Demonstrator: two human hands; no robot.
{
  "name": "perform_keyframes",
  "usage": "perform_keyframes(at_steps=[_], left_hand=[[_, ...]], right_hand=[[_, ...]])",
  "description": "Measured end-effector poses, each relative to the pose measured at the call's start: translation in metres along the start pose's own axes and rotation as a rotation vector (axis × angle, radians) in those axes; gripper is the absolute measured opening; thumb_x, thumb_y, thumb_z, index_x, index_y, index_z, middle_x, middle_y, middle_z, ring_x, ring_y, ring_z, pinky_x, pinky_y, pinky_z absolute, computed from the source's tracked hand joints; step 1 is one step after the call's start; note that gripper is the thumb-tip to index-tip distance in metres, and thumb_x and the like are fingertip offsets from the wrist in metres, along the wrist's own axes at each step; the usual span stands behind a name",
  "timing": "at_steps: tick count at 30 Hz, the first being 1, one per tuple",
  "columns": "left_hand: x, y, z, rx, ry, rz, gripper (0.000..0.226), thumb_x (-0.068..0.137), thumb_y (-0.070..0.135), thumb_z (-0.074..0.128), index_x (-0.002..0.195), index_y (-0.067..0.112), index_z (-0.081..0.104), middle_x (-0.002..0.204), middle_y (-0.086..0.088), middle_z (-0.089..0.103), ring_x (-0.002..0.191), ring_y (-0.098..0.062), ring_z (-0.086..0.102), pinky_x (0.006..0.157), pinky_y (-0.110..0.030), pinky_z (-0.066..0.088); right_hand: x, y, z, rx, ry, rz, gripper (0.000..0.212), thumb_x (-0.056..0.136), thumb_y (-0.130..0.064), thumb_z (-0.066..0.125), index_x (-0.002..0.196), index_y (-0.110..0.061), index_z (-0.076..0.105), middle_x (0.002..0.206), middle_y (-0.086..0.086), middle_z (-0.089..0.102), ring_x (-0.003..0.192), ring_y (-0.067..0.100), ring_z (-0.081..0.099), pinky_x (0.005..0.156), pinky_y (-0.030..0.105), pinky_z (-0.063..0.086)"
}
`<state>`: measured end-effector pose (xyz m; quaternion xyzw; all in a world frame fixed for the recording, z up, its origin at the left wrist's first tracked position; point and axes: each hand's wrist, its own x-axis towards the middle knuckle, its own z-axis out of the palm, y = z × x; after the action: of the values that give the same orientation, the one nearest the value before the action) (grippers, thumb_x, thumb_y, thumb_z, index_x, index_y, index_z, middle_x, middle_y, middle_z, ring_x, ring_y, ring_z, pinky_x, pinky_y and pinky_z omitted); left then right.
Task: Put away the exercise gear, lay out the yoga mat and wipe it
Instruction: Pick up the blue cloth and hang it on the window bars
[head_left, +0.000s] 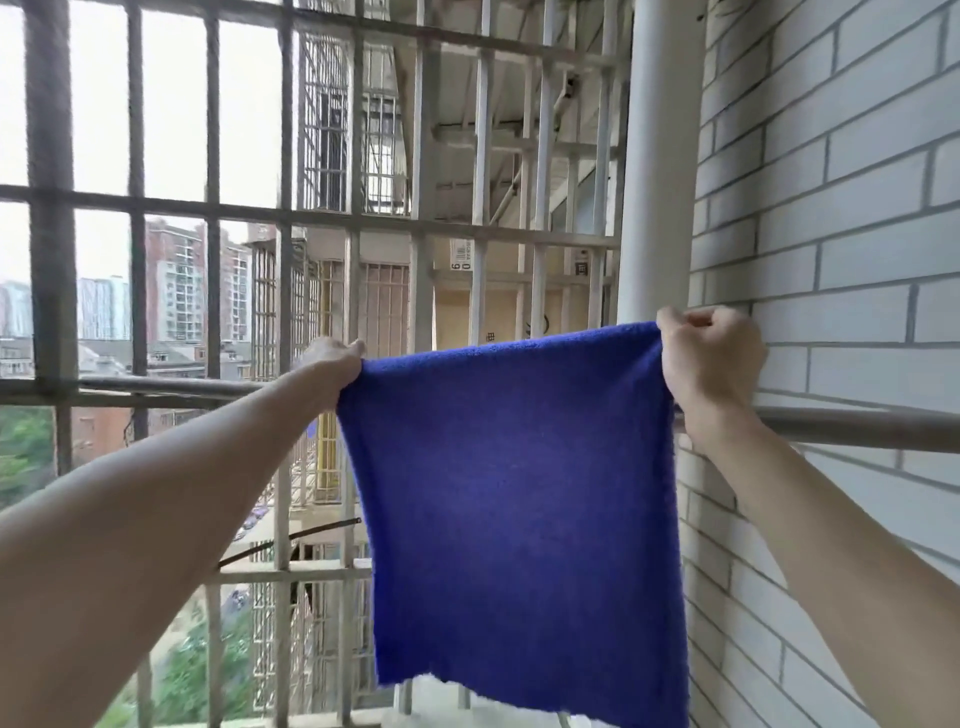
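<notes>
A blue cloth (519, 519) is held up flat in front of the person, stretched between both hands at its two top corners and hanging freely below them. The left hand (332, 358) is closed on the upper left corner, its fingers hidden behind the fabric. The right hand (709, 358) is clenched in a fist around the upper right corner, knuckles upward. The top edge runs taut from hand to hand, slightly higher on the right; the bottom edge hangs loose and uneven. Both arms are extended forward. A horizontal rail (857, 426) runs behind the cloth just below hand level; whether the cloth touches it cannot be told. Beyond stands a barred metal grille (208, 208), with a white pipe (660, 182) upright at its right end and a white brick wall (841, 208) further right.
</notes>
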<state>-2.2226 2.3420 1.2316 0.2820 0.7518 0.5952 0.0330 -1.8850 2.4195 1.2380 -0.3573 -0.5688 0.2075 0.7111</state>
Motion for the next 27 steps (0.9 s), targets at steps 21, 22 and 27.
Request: perform_keyframes(at_steps=[21,22,27], left_hand=[[0.003,-0.008,-0.015,0.077,0.196,0.140,0.014,0.093,0.013,0.063,0.093,0.002,0.072,0.098,-0.012,0.070,0.082,-0.022,0.064,0.076,-0.034,0.058],[0.003,-0.007,-0.014,0.016,0.172,0.071,0.016,0.093,0.016,0.064,0.094,0.002,0.071,0.095,-0.012,0.069,0.081,-0.022,0.064,0.076,-0.034,0.058],[0.003,0.000,-0.017,-0.216,-0.136,-0.046,0.021,0.097,0.013,0.057,0.078,0.023,0.055,0.060,0.005,0.050,0.049,-0.008,0.049,0.040,-0.015,0.042]], right_hand=[[-0.010,0.003,-0.019,0.109,-0.123,0.093,0.013,0.083,-0.013,0.061,0.095,-0.011,0.067,0.092,0.002,0.066,0.058,0.013,0.063,0.043,0.026,0.055],[-0.010,0.003,-0.020,0.097,-0.142,0.092,0.011,0.082,-0.014,0.063,0.092,-0.012,0.068,0.089,0.002,0.066,0.058,0.012,0.062,0.042,0.026,0.054],[-0.007,0.006,-0.023,-0.006,-0.194,0.069,0.006,0.082,-0.018,0.068,0.087,-0.016,0.071,0.077,-0.008,0.065,0.053,0.005,0.059,0.039,0.022,0.050]])
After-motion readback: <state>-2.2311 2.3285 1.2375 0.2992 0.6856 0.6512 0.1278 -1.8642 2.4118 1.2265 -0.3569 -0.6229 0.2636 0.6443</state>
